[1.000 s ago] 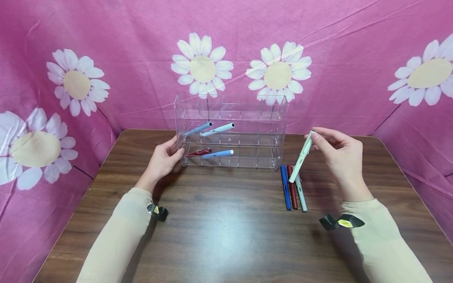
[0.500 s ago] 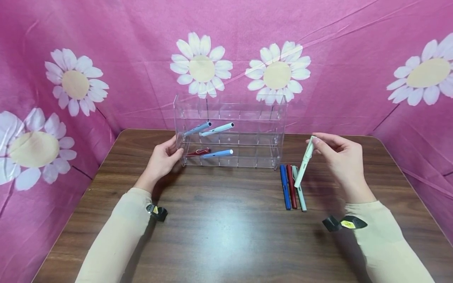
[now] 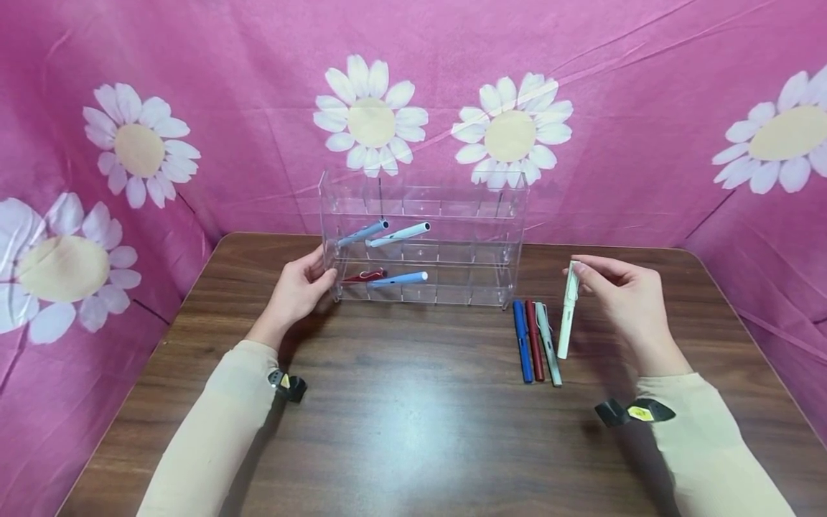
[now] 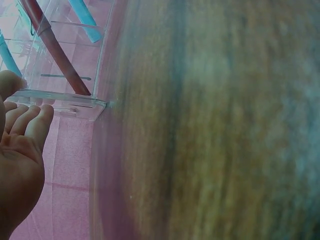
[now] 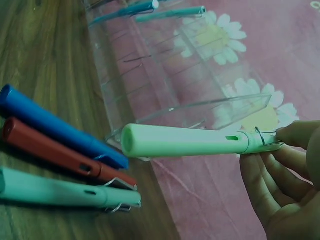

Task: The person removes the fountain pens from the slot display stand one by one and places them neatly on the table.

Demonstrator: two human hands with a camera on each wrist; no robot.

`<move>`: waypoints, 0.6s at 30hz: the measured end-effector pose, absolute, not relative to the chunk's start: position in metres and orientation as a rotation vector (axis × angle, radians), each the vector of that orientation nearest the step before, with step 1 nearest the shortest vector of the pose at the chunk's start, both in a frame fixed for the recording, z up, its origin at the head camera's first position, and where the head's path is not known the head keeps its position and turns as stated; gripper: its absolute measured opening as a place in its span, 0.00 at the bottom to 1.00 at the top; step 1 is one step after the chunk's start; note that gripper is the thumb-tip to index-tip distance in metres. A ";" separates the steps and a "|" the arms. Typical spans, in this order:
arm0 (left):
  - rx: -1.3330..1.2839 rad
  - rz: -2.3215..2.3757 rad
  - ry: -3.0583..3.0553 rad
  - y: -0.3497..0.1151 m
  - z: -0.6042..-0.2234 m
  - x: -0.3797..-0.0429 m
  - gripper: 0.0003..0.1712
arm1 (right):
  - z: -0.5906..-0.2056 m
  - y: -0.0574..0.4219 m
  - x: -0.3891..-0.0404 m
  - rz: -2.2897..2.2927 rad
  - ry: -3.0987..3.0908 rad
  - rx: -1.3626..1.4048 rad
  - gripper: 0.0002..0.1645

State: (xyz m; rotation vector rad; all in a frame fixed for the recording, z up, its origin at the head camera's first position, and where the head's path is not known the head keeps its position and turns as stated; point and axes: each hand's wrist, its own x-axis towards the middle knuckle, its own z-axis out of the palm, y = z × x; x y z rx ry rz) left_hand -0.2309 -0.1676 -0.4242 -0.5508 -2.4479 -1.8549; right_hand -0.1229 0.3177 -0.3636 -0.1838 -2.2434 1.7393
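Observation:
My right hand pinches a pale green pen near its clip end. The pen hangs almost upright, just right of a row of three pens: a blue pen, a dark red pen and a grey-green pen. Thumb and fingers of my left hand hold the left side panel of a clear pen rack. Inside the rack, a grey-blue pen and a light blue pen lie on the middle tier. Below them are a red pen and a blue pen.
The wooden table carries the rack near its back edge. Behind it hangs a pink cloth with white flowers. A small black wrist camera sits on the left sleeve, another camera on the right.
The right hand has lowered the pale green pen and brought its lower end to the right, from over the row to beside it. The left hand has stayed on the rack.

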 end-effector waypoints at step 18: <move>-0.546 -1.819 -2.484 -0.169 -0.422 -0.231 0.33 | -0.386 0.331 -0.120 1.538 -2.508 -0.188 0.14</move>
